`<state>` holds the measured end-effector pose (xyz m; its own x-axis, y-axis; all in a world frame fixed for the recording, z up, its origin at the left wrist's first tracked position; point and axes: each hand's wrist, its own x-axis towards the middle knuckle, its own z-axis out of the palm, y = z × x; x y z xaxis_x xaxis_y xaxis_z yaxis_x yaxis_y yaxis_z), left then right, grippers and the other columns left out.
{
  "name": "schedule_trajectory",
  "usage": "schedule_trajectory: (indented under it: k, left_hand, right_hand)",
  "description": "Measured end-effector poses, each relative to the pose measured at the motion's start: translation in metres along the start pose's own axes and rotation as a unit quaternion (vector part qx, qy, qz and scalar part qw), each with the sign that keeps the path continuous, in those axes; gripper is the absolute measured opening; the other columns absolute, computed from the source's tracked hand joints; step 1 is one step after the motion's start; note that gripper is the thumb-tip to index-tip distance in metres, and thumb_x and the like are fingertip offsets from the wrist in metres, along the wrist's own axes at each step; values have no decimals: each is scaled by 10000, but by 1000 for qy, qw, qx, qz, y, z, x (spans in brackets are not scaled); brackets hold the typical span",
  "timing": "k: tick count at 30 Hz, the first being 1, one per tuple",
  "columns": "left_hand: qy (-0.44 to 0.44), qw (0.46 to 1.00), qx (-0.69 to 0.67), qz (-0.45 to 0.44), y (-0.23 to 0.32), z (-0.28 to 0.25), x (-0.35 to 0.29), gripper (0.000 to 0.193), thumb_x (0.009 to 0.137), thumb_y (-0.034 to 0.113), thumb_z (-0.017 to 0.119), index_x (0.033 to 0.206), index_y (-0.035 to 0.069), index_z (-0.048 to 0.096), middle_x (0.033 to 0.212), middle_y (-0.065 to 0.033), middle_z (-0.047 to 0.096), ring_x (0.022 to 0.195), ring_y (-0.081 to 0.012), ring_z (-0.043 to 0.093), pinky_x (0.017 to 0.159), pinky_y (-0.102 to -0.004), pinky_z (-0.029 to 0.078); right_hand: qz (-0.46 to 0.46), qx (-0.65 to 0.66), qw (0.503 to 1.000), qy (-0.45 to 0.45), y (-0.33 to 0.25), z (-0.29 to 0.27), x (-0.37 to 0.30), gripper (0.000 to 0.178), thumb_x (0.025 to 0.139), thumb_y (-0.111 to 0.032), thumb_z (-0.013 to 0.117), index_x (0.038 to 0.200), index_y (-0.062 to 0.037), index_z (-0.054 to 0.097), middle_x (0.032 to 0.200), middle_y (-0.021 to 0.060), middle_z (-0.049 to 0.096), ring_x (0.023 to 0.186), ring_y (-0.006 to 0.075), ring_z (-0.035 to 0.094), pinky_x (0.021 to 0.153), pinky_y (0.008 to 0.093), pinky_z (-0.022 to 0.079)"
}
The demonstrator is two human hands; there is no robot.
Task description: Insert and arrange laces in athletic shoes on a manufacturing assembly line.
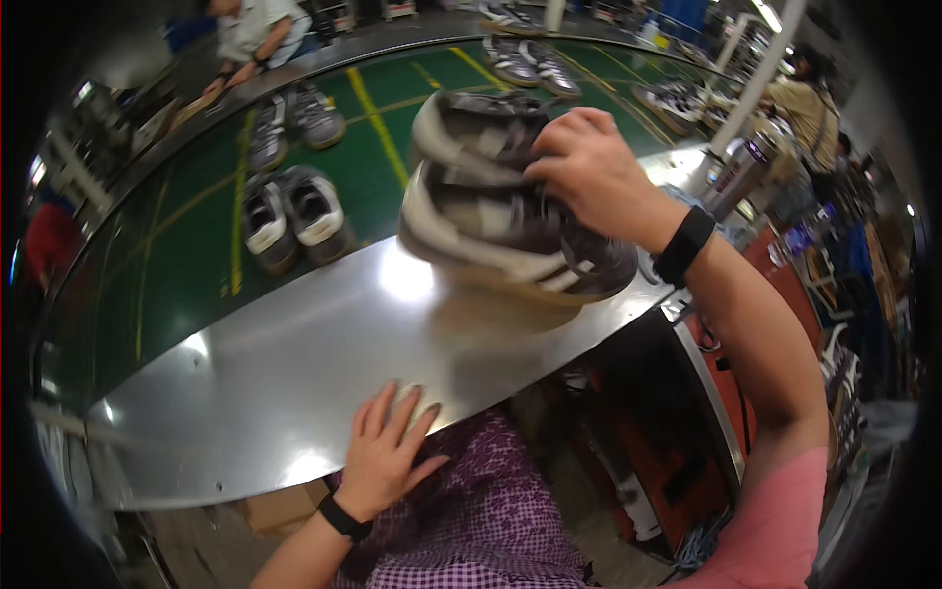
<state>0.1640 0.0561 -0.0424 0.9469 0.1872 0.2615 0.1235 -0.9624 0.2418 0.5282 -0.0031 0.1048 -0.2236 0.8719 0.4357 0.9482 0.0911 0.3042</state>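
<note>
My right hand [594, 177] grips a pair of dark grey and white sneakers [491, 236] by their upper parts, fingers curled at the tongues. The pair is tilted and a little smeared by motion, held over the shiny metal ledge [265, 393], which reflects it. Where the fingers meet the shoes is partly hidden. My left hand [388, 447] is open with fingers spread, its fingertips at the ledge's near edge, holding nothing.
Beyond the ledge lies a green conveyor belt [383, 137] with yellow lines. Sneaker pairs stand on it at left [294, 216], farther left [294, 123], and at the far side [530, 64]. A white post [760, 79] rises at right, near a metal flask [741, 172]. A person [257, 39] works across the belt.
</note>
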Motion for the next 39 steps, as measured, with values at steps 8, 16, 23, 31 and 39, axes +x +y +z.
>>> schedule_trajectory:
  k: [8, 16, 23, 31, 39]
  left_hand:
    - [224, 970, -89, -42, 39, -71, -46, 351, 738, 152, 748, 1077, 113, 666, 1163, -74, 616, 1117, -280, 544, 891, -365, 428]
    - [119, 889, -358, -258, -44, -48, 13, 638, 813, 226, 680, 1321, -66, 430, 1276, -250, 527, 1206, -315, 514, 1010, -380, 399]
    - [151, 914, -275, -256, -10, -36, -24, 564, 836, -9, 476, 1375, -81, 327, 1338, -317, 442, 1235, -468, 437, 1044, -422, 366]
    - [36, 934, -243, -260, 93, -43, -163, 773, 787, -29, 545, 1457, -80, 162, 1479, -331, 247, 1344, -482, 313, 1089, -463, 330]
    - [5, 956, -214, -199, 104, -45, -202, 780, 666, -62, 575, 1362, -177, 244, 1431, -406, 237, 1180, -526, 472, 974, -472, 455]
  right_hand:
    - [-362, 18, 927, -92, -134, 15, 56, 121, 711, -134, 602, 777, -103, 698, 1078, -8, 605, 1182, 195, 489, 1115, 417, 313]
    - [69, 326, 941, 62, -222, -29, 15, 273, 749, 25, 624, 1018, -14, 647, 1153, 149, 575, 1061, 354, 529, 906, 420, 452]
    - [292, 397, 869, 42, -325, -50, -64, 465, 842, -109, 671, 1243, 65, 512, 1248, 221, 524, 1151, 381, 503, 990, 414, 406]
    - [315, 576, 744, -122, -395, -48, -97, 965, 737, -37, 626, 1481, 50, 17, 1311, 371, 431, 1030, 521, 562, 857, 476, 508]
    - [282, 595, 736, -158, -417, -60, -120, 920, 730, 38, 569, 1504, -8, 73, 1207, 339, 484, 926, 484, 597, 782, 452, 516]
